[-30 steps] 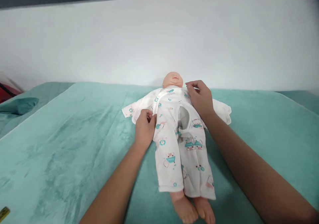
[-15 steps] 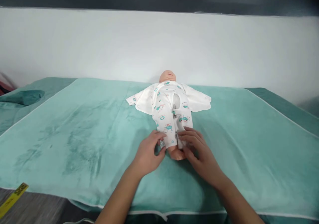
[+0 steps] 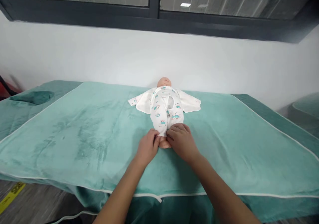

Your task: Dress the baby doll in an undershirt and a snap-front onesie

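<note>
A baby doll (image 3: 164,81) lies face up on the teal cover, its head toward the wall. It wears a white baby top (image 3: 191,101) with sleeves spread out to both sides, and white baby trousers (image 3: 160,116) with teal prints and an oval opening at the crotch. The doll's foot (image 3: 164,143) shows below the hems. My left hand (image 3: 149,146) is closed on the hem of the left trouser leg. Over the lower right trouser leg, my right hand (image 3: 183,141) has its fingers curled onto the cloth, hiding that hem.
The teal cover (image 3: 82,151) spreads over a bed, its white-piped edge (image 3: 184,194) hanging at the front. Behind stand a white wall (image 3: 99,54) and a dark window frame (image 3: 154,14). Yellow tape (image 3: 12,197) marks the floor at lower left.
My hands have closed in on the trouser hems, the right hand curling its fingers over its leg. The camera view has tilted up, bringing the window panes into sight.
</note>
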The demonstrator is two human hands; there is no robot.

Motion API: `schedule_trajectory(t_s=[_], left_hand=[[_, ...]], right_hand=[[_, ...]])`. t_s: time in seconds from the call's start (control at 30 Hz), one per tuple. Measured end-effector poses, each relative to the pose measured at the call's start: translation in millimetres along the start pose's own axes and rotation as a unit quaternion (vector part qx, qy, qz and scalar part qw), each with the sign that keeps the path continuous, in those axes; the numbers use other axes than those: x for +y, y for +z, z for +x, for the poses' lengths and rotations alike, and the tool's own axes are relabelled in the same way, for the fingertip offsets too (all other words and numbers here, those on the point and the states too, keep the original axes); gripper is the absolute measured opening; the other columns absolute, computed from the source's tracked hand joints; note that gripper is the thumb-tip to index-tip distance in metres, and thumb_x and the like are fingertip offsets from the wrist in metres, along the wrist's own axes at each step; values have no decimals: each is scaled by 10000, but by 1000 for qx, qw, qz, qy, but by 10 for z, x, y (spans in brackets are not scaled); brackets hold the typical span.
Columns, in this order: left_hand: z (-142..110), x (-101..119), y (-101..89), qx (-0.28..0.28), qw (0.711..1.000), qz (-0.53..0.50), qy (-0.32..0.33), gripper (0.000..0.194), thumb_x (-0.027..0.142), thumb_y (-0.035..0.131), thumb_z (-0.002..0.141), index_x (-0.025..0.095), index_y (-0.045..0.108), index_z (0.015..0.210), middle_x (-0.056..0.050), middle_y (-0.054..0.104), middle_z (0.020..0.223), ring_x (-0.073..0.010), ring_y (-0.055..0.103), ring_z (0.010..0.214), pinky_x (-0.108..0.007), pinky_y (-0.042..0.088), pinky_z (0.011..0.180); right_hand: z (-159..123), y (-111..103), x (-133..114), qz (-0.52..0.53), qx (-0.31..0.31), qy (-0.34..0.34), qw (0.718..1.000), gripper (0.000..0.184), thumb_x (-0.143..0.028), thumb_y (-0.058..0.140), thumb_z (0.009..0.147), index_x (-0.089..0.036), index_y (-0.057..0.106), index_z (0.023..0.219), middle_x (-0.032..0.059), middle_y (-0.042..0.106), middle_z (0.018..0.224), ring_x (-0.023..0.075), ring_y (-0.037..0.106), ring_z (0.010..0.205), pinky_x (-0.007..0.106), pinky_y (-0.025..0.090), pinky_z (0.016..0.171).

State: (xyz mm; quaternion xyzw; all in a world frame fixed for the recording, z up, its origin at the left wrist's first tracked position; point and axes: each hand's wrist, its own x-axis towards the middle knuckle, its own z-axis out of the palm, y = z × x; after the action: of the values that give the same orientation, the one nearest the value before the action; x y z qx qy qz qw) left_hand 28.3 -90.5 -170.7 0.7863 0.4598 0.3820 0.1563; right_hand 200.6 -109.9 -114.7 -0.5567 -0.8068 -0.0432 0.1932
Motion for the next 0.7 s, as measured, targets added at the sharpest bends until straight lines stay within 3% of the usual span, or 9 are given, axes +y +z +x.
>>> schedule_trajectory(t_s=[0.27,0.47,0.6,0.7], left_hand=[[-140,77,-49,35,998,-28,-41,153,299,427,938,206,527,870,-7,609,785,-146,563,688,-275,426,647],[-343,155,-52,37,993,-34,-110,62,213,507,842,210,497,780,17,557,720,-152,529,680,-279,411,647],[-375,171,-38,47,993,-39,-102,66,147,516,797,209,495,785,-10,596,849,-173,555,809,-310,444,744],[-363,170,-37,67,993,-86,-48,219,48,495,756,205,529,904,-45,600,1081,-180,560,1026,-340,453,896]], right_hand=[[-125,-189,-87,44,74,-49,995,125,-153,494,892,-225,580,837,30,652,879,199,559,889,406,325,1020],[-104,-251,-199,56,20,-110,992,155,-147,472,911,-211,574,814,42,623,824,207,539,823,365,413,824],[-271,-199,-76,125,9,-91,988,138,-153,475,921,-219,594,898,57,641,931,216,567,914,378,441,850],[-500,-115,145,204,78,-6,976,228,-115,435,907,-238,581,1032,80,622,1089,223,576,1026,395,470,899]])
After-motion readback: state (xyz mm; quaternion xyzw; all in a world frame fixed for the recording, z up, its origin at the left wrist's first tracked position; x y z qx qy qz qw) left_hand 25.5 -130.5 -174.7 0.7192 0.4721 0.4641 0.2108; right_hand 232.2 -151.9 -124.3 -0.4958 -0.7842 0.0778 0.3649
